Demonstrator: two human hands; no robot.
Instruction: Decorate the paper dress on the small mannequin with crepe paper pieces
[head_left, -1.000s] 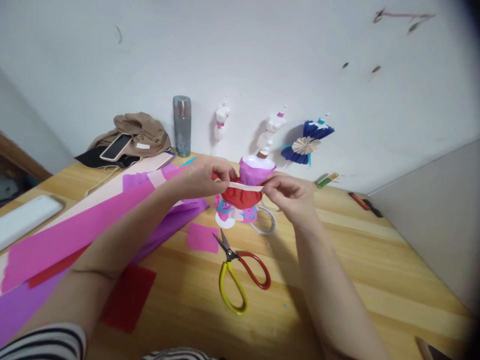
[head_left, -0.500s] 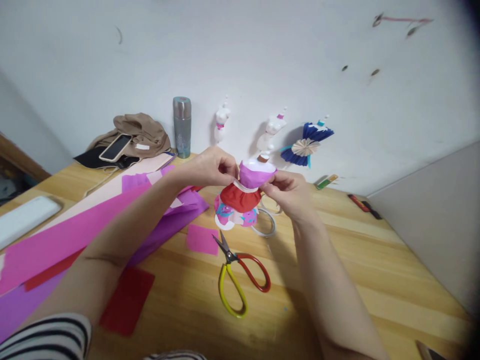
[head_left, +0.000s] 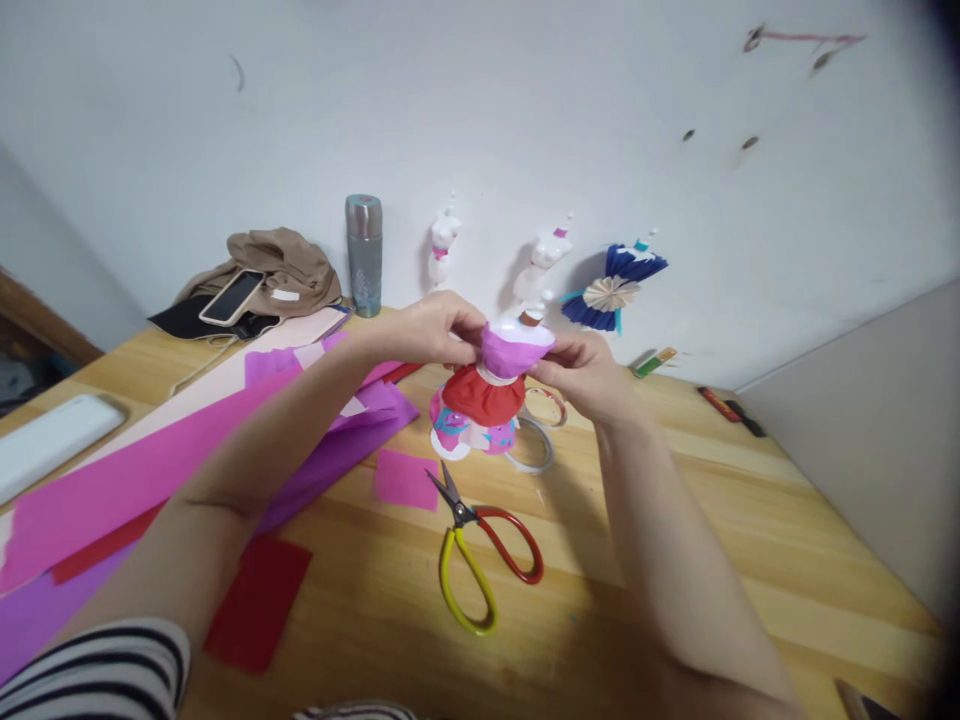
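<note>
A small mannequin [head_left: 529, 317] stands on the table, dressed in paper: a purple-pink bodice [head_left: 514, 350], a puffed red skirt [head_left: 484, 397] and a patterned pink-and-blue layer below. Round its waist runs a narrow white strip [head_left: 499, 378]. My left hand [head_left: 442, 328] pinches at the waist's left side, my right hand [head_left: 576, 368] at its right. The bodice partly hides both sets of fingertips, and the strip's ends pass out of sight there. In front lie scissors [head_left: 461, 513] with one yellow and one red handle, blades slightly apart.
Two white mannequins [head_left: 442, 235] and a blue-dressed one [head_left: 615, 285] stand by the wall, near a steel flask [head_left: 365, 255]. Coloured paper [head_left: 150, 470] covers the left side. Tape rolls [head_left: 531, 447], a pink square [head_left: 406, 480] and a red piece [head_left: 259, 605] lie nearby.
The white strip, stretched straight across the waist before, now curves round it. Both hands have shifted slightly toward the back of the mannequin, and the bodice has moved a little right.
</note>
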